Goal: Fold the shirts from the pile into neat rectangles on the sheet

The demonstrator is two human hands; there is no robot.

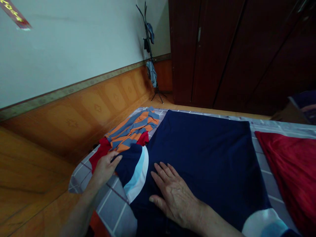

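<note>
A navy long-sleeved top (202, 158) lies spread flat on the bed, and its sleeve (130, 168), banded in white and light blue, is folded in across it. My right hand (174, 197) rests flat on the navy cloth with its fingers apart. My left hand (105, 168) is at the end of the folded sleeve, fingers on the cloth, and its thumb is hidden. The other sleeve (264, 223) shows at the bottom right. Beyond my left hand lies a folded orange, blue and red garment (130, 131).
The bed's grey checked sheet (111, 210) runs under everything, with a red cloth (288, 171) on its right side. A wooden floor (29, 164) lies to the left. Further back stand a dark wardrobe (234, 56) and a coat stand (150, 56) hung with clothes.
</note>
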